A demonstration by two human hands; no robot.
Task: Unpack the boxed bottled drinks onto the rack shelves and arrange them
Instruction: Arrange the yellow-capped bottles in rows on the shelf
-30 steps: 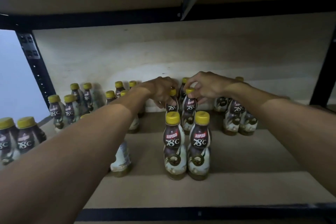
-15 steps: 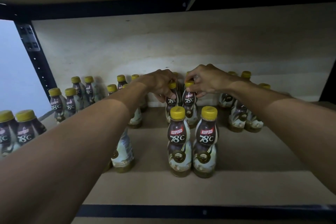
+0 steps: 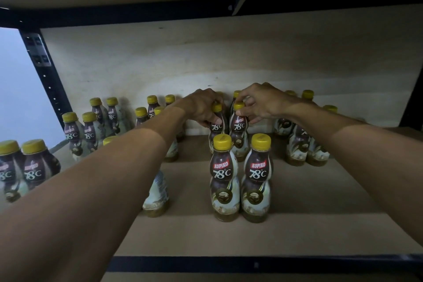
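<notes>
While your arms are staying stretched over the shelf [image 3: 297,224], your left hand [image 3: 201,107] is still gripping the left bottle [image 3: 217,127] by its neck and your right hand [image 3: 263,104] is pinching the right bottle [image 3: 239,125] under its cap; both are standing behind the front pair [image 3: 225,178], barely shifted.

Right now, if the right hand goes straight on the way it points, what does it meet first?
Probably the yellow-capped brown plastic bottle standing just behind the similar bottle whose cap the right hand pinches; then the pale back board. Depth is unclear.
</notes>
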